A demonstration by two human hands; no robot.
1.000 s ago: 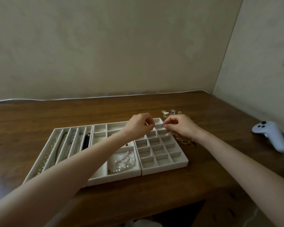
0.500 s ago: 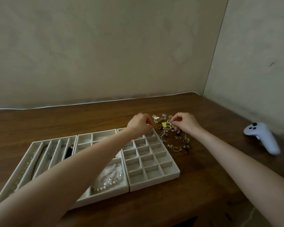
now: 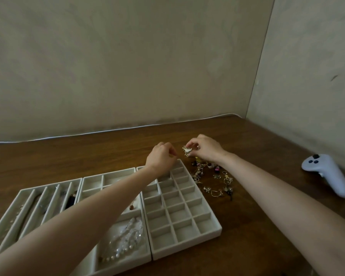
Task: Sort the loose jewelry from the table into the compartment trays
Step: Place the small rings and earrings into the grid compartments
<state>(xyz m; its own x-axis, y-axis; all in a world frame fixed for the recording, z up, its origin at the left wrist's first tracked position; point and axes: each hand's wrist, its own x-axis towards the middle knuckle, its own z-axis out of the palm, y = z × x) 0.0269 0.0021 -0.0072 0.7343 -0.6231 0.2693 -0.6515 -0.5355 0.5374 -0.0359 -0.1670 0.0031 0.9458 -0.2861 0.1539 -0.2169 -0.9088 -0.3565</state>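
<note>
Three pale grey compartment trays sit side by side on a dark brown wooden table [image 3: 88, 154], near its front edge. The long-slot tray [image 3: 24, 208] at the left holds chains and a dark piece; the middle tray [image 3: 108, 179] carries a string of pearl and clear beads [image 3: 126, 240] in its front compartment. The small-grid tray [image 3: 187, 214] on the right shows bare cells.

Over that tray's far corner, the left hand [image 3: 161, 157] is curled with its fingertips pinched together; whether it holds anything cannot be told. Just beside it, the right hand [image 3: 204, 149] pinches a small gold-and-white charm [image 3: 187, 150] at the far end of a scattered pile of loose gold earrings and coloured pieces [image 3: 213, 178]. The pile lies on the table just right of the grid tray, under and in front of the right hand. A white game controller [image 3: 327, 172] rests near the table's right edge.
</note>
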